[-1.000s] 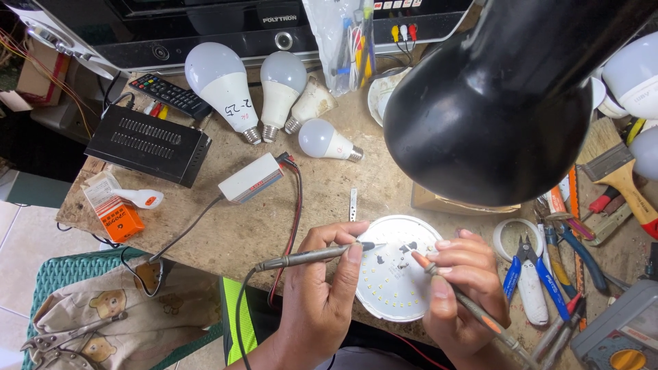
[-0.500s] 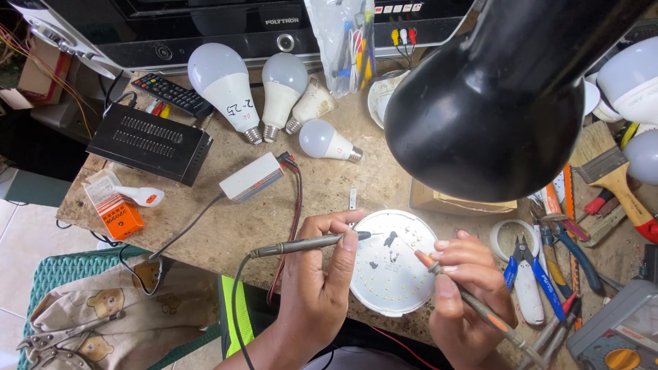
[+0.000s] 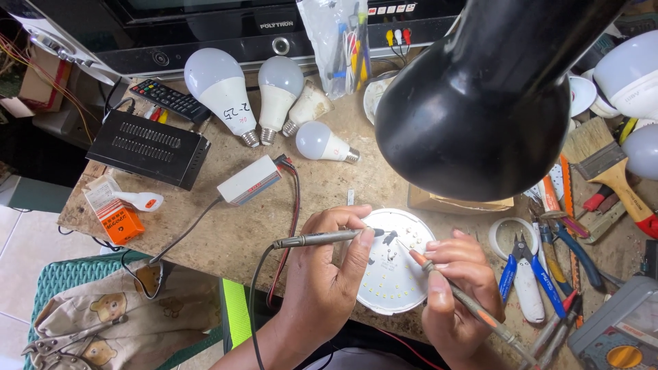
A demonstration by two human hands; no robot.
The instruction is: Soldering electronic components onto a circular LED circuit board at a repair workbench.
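While your left hand (image 3: pixel 322 288) pinches 1 probe (image 3: pixel 319 238) and your right hand (image 3: pixel 456 294) clamps the other probe (image 3: pixel 459 301), both tips sit on the LED disc (image 3: pixel 394 264) at the tabletop (image 3: pixel 322 185) edge; a slip could bridge neighbouring pads or push the unheld disc off.

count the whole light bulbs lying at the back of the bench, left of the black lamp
4: a big bulb farthest left, a slimmer bulb beside it, a yellowed bulb base next, and a small bulb lying in front. More white domes sit at the right edge, partly hidden.
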